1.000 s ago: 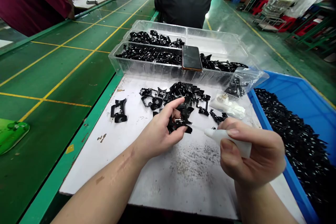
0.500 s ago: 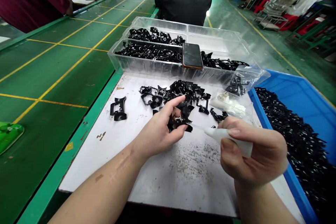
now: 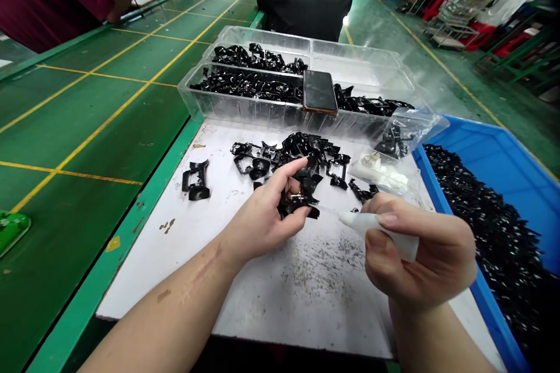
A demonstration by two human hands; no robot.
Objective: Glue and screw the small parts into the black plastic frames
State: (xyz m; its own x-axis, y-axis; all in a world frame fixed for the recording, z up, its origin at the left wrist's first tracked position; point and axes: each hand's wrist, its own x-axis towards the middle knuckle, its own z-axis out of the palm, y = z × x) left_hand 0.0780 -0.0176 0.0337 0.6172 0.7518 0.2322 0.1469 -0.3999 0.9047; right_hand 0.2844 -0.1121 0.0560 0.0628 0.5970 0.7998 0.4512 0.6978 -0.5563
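My left hand (image 3: 269,213) is closed around a black plastic part (image 3: 310,186) with small metal bits on it, held above the white board (image 3: 245,297). In my right hand (image 3: 420,250) is a white squeeze bottle (image 3: 363,224), tipped sideways. Its thin clear nozzle points left and reaches the part's right edge; whether it touches, I cannot tell. Behind my left hand lies a pile of similar black parts (image 3: 306,148). One separate black frame (image 3: 196,180) rests at the left of the board.
A clear divided tray (image 3: 245,106) of black parts stands behind, with a phone (image 3: 320,92) on its edge. To the right are a plastic bag (image 3: 387,175) and a blue bin (image 3: 446,198) full of black pieces. A green belt (image 3: 87,122) runs at left. Co-workers sit beyond.
My hands, the black part and the bottle keep nearly the same pose; the view shifts slightly. At the upper left, a co-worker's forearm and hand have come further into view.
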